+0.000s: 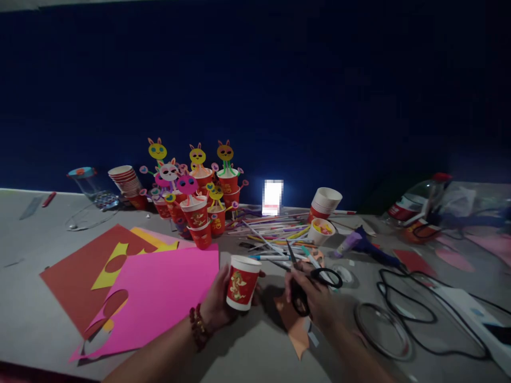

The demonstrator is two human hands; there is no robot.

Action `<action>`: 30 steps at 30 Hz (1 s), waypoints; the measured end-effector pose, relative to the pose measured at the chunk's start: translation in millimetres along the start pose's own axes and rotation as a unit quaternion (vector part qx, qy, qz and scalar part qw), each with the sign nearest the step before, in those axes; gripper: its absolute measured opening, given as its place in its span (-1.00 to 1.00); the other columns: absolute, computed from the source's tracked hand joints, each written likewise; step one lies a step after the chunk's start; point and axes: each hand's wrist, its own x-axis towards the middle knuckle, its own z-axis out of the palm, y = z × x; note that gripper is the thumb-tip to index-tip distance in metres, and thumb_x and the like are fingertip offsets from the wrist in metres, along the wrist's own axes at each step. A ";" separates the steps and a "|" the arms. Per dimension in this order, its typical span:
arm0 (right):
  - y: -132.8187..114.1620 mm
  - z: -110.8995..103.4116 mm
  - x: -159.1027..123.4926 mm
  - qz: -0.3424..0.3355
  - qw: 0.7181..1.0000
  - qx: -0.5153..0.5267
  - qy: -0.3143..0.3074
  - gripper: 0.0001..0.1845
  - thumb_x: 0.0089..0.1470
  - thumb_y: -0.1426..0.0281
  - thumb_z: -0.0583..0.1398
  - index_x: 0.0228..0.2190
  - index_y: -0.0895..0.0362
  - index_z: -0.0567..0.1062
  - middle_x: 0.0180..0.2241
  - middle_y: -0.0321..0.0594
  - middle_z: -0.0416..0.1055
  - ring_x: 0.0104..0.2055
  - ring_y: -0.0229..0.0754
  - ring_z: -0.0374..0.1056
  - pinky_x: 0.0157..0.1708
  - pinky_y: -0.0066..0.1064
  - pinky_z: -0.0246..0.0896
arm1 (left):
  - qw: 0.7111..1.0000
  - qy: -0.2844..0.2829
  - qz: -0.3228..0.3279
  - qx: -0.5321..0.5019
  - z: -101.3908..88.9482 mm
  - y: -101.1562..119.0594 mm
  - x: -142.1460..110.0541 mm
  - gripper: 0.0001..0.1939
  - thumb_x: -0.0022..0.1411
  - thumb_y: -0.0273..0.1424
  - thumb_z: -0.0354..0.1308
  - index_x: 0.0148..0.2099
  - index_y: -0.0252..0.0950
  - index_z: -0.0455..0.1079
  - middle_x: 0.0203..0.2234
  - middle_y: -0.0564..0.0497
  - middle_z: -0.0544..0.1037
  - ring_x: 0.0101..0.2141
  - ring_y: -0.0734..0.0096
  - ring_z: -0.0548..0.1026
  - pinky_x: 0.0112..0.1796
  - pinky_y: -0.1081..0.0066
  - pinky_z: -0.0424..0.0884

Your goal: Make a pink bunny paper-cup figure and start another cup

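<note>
My left hand [217,308] is wrapped round a red and white paper cup [242,284] with a gold figure printed on it. The cup stands nearly upright in the hand, its rim uppermost. To its right, my right hand [313,298] grips black-handled scissors [300,302]. Their blades are spread apart and point up and to the left, a little away from the cup. Below the right hand lies an orange paper scrap [294,327]. Under the left forearm spreads a bright pink sheet [171,292] with a curved piece cut out.
Behind the left hand stand several stacked cups [199,234] topped with paper animal faces. Loose pipe cleaners [275,229] cover the back middle, near a cup of paper pieces [321,230]. A glue gun [369,244], black cable [423,308] and tape roll [381,330] lie right.
</note>
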 end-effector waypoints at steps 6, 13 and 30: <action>-0.8 2.9 -9.5 -0.042 0.993 -0.100 -0.044 -0.67 0.14 0.10 0.22 -0.42 0.12 0.51 -0.64 -0.31 0.43 -0.57 -0.24 0.34 -0.52 -0.44 0.22 | 0.998 0.023 -0.005 0.051 -10.2 -3.5 -6.7 -0.41 0.08 -0.04 0.32 -0.05 -0.46 0.50 -0.28 -0.23 0.65 -0.32 0.23 0.61 -0.28 0.38 0.47; -10.3 3.8 -14.7 -0.064 0.993 -0.093 -0.032 -0.66 0.09 0.13 0.23 -0.55 0.11 0.43 -0.62 -0.31 0.41 -0.55 -0.22 0.35 -0.48 -0.41 0.27 | 0.997 0.039 0.009 0.070 2.2 -1.8 -3.8 -0.50 0.19 -0.12 0.24 0.01 -0.43 0.48 -0.16 -0.24 0.64 -0.25 0.17 0.63 -0.23 0.33 0.47; -5.8 9.3 -18.1 -0.078 0.978 -0.171 -0.088 -0.71 0.19 0.21 0.16 -0.45 0.10 0.55 -0.43 -0.21 0.52 -0.35 -0.14 0.44 -0.33 -0.38 0.35 | 0.996 0.065 -0.045 0.042 10.0 -4.4 -2.6 -0.45 0.18 -0.09 0.25 -0.02 -0.51 0.49 -0.18 -0.24 0.63 -0.19 0.20 0.59 -0.10 0.31 0.44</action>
